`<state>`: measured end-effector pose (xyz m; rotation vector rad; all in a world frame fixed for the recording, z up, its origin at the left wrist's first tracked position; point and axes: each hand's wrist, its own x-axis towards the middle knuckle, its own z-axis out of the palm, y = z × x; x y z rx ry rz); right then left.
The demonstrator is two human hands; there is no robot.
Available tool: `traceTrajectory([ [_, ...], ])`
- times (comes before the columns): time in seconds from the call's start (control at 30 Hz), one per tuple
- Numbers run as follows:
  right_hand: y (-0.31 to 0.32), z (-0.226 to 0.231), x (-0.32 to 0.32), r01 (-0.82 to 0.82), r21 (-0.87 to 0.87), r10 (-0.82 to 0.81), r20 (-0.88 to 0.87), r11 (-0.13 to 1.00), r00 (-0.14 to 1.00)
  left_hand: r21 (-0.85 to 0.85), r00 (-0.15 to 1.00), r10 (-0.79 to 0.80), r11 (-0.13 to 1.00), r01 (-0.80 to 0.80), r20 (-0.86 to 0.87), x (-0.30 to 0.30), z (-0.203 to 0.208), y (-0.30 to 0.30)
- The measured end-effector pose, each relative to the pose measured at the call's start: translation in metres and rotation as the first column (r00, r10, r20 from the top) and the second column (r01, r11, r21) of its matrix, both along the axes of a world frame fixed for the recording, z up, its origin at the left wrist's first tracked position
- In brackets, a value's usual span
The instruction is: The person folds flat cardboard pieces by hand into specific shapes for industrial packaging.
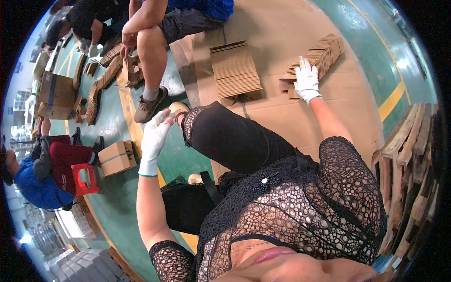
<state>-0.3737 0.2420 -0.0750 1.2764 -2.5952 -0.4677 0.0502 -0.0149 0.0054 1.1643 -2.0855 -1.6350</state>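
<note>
My left hand [154,137], in a white glove, hovers above my bent left knee [221,131] with its fingers spread and nothing in it. My right hand [307,81], also gloved, reaches forward and lies with straight fingers on a leaning row of flat brown cardboard blanks [323,54] on a cardboard sheet [277,28] that covers the floor. A few loose blanks [287,87] lie just beside its wrist. The palm is hidden, and no blank is lifted.
A second stack of flat blanks [235,70] lies ahead of my knee. A seated person [155,33] works at the far left among rows of folded cardboard [101,87]. A small closed carton [116,158], a red stool [84,179] and a crouching person [33,183] are at left. Wooden pallets [408,155] stand at right.
</note>
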Motion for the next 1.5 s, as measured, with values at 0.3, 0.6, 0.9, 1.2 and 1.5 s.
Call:
traceTrajectory([
  [0.3,-0.010,-0.011,0.009,0.072,0.012,-0.072,-0.042,0.997,0.997,-0.110,1.000,-0.026,0.994,0.026,-0.003,0.012,-0.010,-0.004],
  [0.6,-0.006,-0.035,0.002,-0.064,-0.037,0.060,-0.110,0.997,0.992,-0.076,0.997,-0.040,0.996,0.045,0.060,0.022,-0.014,0.003],
  [0.9,-0.038,-0.012,0.078,-0.422,-0.272,0.475,0.169,0.865,0.864,-0.184,0.982,-0.095,0.975,0.126,0.166,0.012,-0.005,-0.009],
  [1.2,-0.034,-0.037,0.115,-0.555,-0.382,0.658,0.230,0.739,0.717,-0.314,0.951,-0.159,0.919,0.241,0.264,0.021,0.013,0.003],
  [1.5,-0.061,-0.022,0.120,-0.572,-0.446,0.670,0.089,0.689,0.737,-0.366,0.975,-0.164,0.907,0.208,0.147,0.029,0.016,0.000],
])
